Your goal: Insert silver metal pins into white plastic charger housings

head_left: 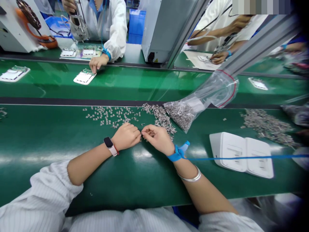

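My left hand [126, 136] is closed in a pinch, knuckles up, over the green table. Facing it, my right hand [159, 139] also pinches, thumb against forefinger. The two sets of fingertips nearly meet; whatever they hold is too small and hidden to make out. Just behind my left hand lie scattered small metal parts [109, 115], loosely spread out. A denser pile of the same-looking metal parts [160, 115] reaches down behind my right hand. Beside that pile rests a clear zip bag [182, 114], its lower end full of such parts.
A blue wrist cord [231, 158] runs rightward from my right wrist, over a white two-panel housing [234, 151]. Another metal heap [265, 125] lies at right. Beyond the dark rail, a co-worker's hand [98, 62] touches a white device [84, 77] on the green strip.
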A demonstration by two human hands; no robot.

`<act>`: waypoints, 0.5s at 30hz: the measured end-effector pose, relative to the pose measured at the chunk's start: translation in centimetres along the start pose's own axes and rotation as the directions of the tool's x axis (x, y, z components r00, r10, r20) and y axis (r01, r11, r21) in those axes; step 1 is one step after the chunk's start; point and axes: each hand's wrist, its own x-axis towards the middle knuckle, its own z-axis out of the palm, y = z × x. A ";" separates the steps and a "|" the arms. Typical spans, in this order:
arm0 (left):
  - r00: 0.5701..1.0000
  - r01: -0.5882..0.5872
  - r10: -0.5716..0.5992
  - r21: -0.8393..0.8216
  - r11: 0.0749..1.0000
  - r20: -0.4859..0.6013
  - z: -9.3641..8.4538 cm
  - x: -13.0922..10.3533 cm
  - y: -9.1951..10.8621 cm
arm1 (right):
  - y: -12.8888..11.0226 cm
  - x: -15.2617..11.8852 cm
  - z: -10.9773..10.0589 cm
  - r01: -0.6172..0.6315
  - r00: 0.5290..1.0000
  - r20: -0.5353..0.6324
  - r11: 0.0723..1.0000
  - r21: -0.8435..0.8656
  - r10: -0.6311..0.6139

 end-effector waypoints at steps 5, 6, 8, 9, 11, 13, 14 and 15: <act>0.998 0.040 -0.034 -0.113 0.993 0.056 -0.2 0.0 0.0 | 0.0 0.0 -0.3 0.146 0.987 -0.044 0.978 -0.148 -0.154; 0.996 0.064 -0.053 -0.168 0.984 0.068 -0.2 0.0 0.0 | -0.1 0.0 -0.3 0.170 0.981 -0.066 0.974 -0.149 -0.181; 0.991 0.130 -0.109 -0.336 0.933 0.083 -0.4 0.1 -0.1 | -0.2 -0.1 -0.2 0.248 0.955 -0.115 0.951 -0.184 -0.272; 0.986 0.167 -0.142 -0.445 0.879 0.091 -0.5 0.2 -0.1 | -0.2 -0.2 -0.2 0.301 0.933 -0.135 0.928 -0.219 -0.334; 0.971 0.232 -0.206 -0.661 0.714 0.119 -0.7 0.3 -0.3 | -0.4 -0.4 -0.2 0.399 0.879 -0.143 0.867 -0.298 -0.454; 0.952 0.280 -0.262 -0.797 0.535 0.158 -1.0 0.4 -0.5 | -0.4 -0.6 -0.3 0.471 0.839 -0.104 0.810 -0.350 -0.533; 0.943 0.296 -0.283 -0.830 0.472 0.175 -1.1 0.4 -0.6 | -0.4 -0.7 -0.3 0.492 0.829 -0.081 0.790 -0.364 -0.554; 0.935 0.310 -0.303 -0.844 0.439 0.186 -1.1 0.4 -0.6 | -0.4 -0.7 -0.4 0.502 0.824 -0.065 0.780 -0.374 -0.562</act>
